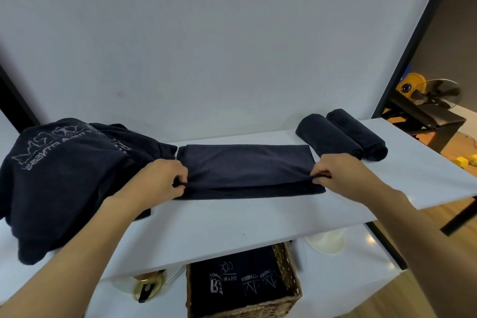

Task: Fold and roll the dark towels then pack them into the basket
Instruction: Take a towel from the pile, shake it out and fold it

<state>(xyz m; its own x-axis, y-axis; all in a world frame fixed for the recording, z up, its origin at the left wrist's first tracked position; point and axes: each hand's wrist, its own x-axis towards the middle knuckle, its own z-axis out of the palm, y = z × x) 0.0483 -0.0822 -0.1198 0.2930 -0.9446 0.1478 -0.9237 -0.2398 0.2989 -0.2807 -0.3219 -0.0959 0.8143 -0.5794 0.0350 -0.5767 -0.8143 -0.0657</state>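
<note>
A woven brown wicker basket (290, 273) sits on a lower surface under the near edge of the white table (232, 227). It is packed with dark towels bearing pale printed lettering (240, 281), set side by side; how many there are is hard to tell.

On the tabletop, from the left, lies a loose heap of dark navy towels with grey logo print (64, 175). Just beside it is a flat, folded dark navy towel (245, 165), spread lengthways across the middle of the table. The left hand (157, 181) reaches in from the lower left, its fingers curled and pinching the near left corner of the folded towel. The right hand (340, 175) comes in from the lower right and pinches the near right corner the same way. Both lift the upper layer's near edge slightly off the layer beneath.

Farther right, near the table's back edge, two rolled dark navy towels (330, 137) lie touching, side by side.
</note>
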